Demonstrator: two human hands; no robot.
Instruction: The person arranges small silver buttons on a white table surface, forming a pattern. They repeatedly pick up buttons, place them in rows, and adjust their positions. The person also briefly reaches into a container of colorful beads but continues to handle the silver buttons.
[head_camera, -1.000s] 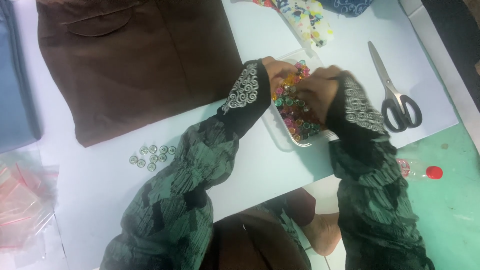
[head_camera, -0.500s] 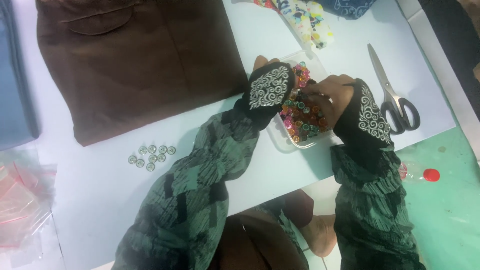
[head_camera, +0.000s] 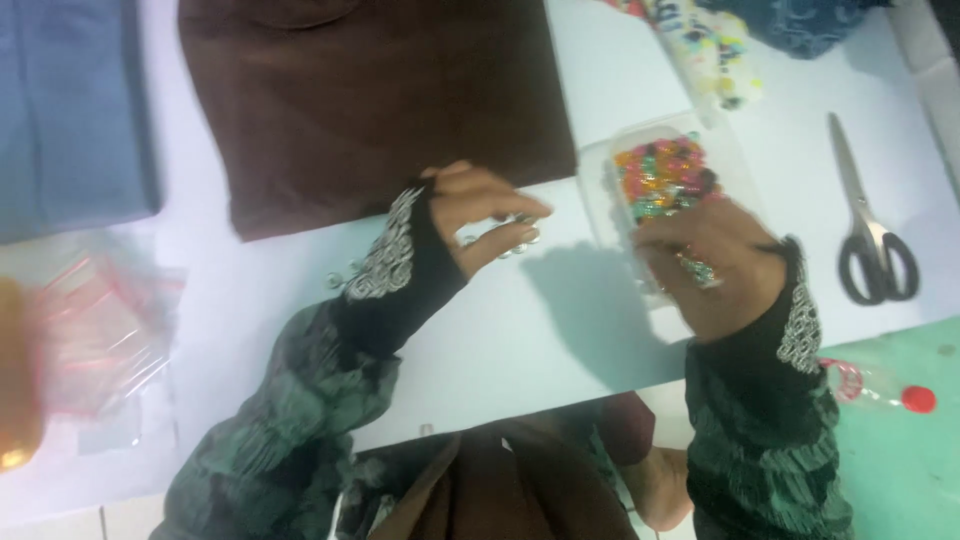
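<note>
Head cam: clear tray of colourful beads (head_camera: 665, 175) sits on the white table (head_camera: 520, 330), under the right hand (head_camera: 712, 270), fingers loosely curled on its rim. Left hand (head_camera: 480, 215), half-open, has moved off toward the small silver rings (head_camera: 515, 240). Best to steady the tray while picking.

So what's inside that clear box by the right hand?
The clear box holds a heap of small, many-coloured beads or buttons. The right hand covers its near end, so what lies there cannot be seen.
</note>
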